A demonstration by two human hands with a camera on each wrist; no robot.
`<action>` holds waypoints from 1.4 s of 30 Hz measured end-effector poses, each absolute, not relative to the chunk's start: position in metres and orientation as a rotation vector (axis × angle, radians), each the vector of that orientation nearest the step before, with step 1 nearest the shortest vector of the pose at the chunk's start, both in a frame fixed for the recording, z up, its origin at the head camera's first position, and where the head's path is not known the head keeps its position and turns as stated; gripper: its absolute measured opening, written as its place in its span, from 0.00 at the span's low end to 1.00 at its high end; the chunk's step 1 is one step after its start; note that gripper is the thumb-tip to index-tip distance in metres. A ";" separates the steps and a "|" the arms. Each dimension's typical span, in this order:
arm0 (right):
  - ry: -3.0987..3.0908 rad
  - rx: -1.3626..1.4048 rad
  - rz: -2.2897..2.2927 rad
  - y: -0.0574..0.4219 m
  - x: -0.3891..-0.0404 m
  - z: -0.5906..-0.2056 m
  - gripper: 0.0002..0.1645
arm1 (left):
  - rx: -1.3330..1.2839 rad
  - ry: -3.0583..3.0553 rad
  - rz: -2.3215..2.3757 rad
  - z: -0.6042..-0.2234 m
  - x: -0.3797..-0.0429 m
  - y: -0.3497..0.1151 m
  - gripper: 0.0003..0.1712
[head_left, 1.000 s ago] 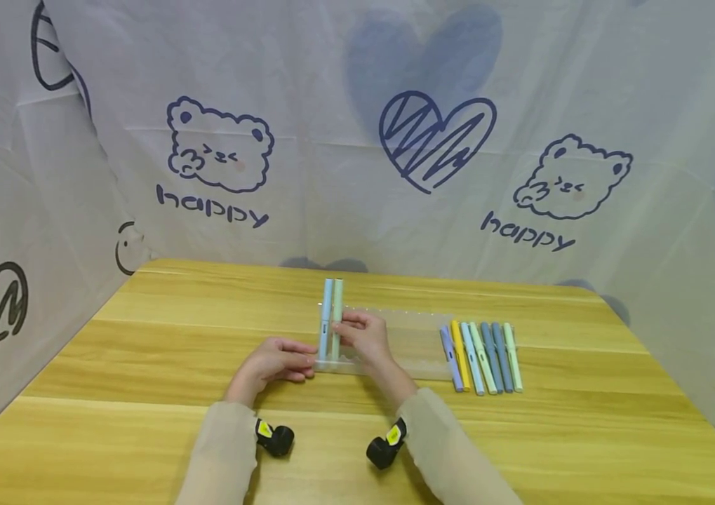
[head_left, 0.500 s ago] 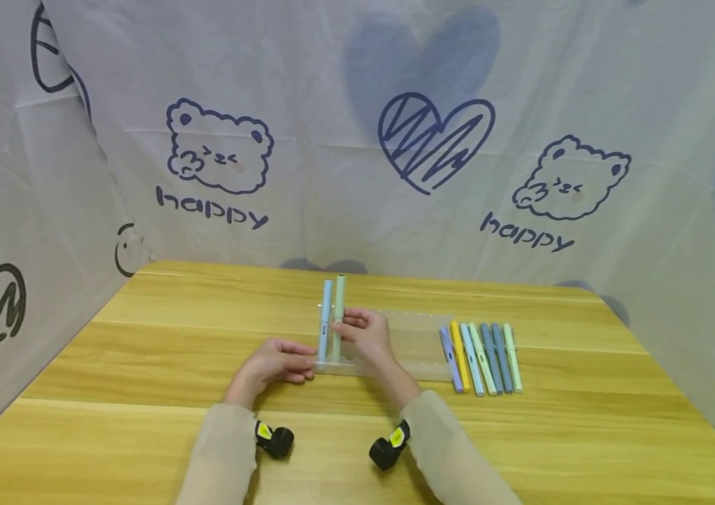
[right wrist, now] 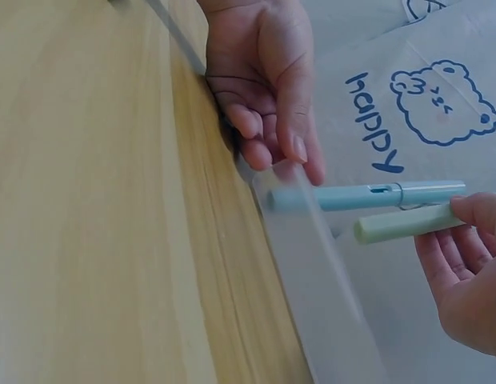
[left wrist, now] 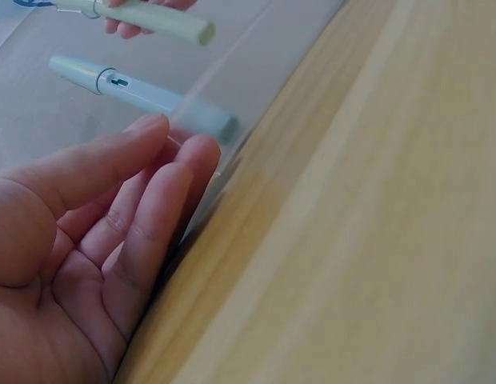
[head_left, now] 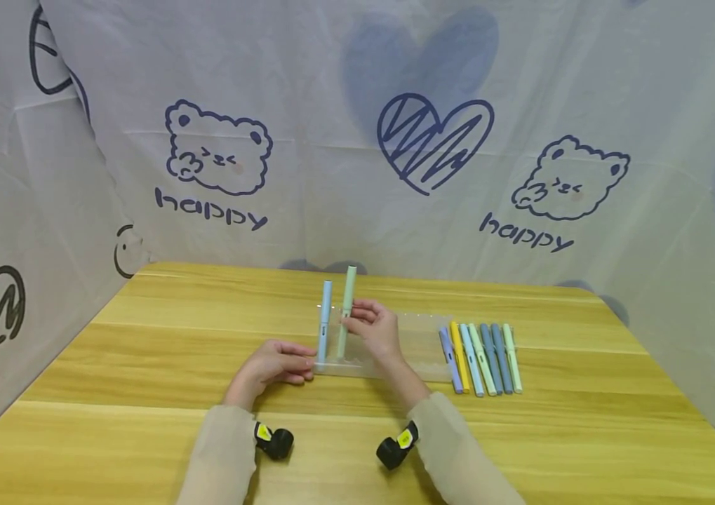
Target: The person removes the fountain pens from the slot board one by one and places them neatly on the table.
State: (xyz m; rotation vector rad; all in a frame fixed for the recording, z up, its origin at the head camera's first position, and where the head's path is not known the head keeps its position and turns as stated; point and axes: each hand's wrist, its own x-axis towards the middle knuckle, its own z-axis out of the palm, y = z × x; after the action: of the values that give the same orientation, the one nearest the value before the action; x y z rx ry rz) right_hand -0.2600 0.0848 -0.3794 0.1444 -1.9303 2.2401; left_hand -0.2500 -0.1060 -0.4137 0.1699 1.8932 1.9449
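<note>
Two pens rise from the clear acrylic pen stand (head_left: 417,344) at the middle of the table (head_left: 142,365): a light blue pen (head_left: 325,319) standing upright in a slot at the stand's left end, and a pale green pen (head_left: 346,308) just at its 3 o'clock. The green pen's long axis tilts, cap end toward 1 o'clock and lower end down at the stand; whether that end sits in a slot cannot be told. The right hand (head_left: 375,330) pinches the green pen near its middle, its grip closed on the barrel. The left hand (head_left: 275,365) lies with straight, relaxed fingers (left wrist: 164,188) against the stand's left end, holding nothing.

Six more pens (head_left: 480,356) lie flat in a row at 3 o'clock of the stand, side by side, their long axes running roughly from 12 to 6 o'clock. The table is yellow wood with plank grain; pale cloth (head_left: 332,140) printed with bears, hearts and "happy" hangs around it.
</note>
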 end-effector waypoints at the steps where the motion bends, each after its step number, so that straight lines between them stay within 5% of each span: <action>1: -1.921 0.150 2.240 0.086 -0.260 -0.379 0.20 | 0.175 1.893 1.945 -0.414 -0.250 -0.106 0.18; 42: -1.839 0.221 2.176 0.165 -0.245 -0.362 0.24 | 0.174 1.905 1.939 -0.415 -0.250 -0.106 0.17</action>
State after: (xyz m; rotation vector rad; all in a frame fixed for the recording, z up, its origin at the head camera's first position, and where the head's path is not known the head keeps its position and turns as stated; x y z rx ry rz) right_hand -0.2453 0.1649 -0.3616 0.2213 -1.8389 2.1765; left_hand -0.2500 -0.1058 -0.4147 0.1744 1.9054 1.9392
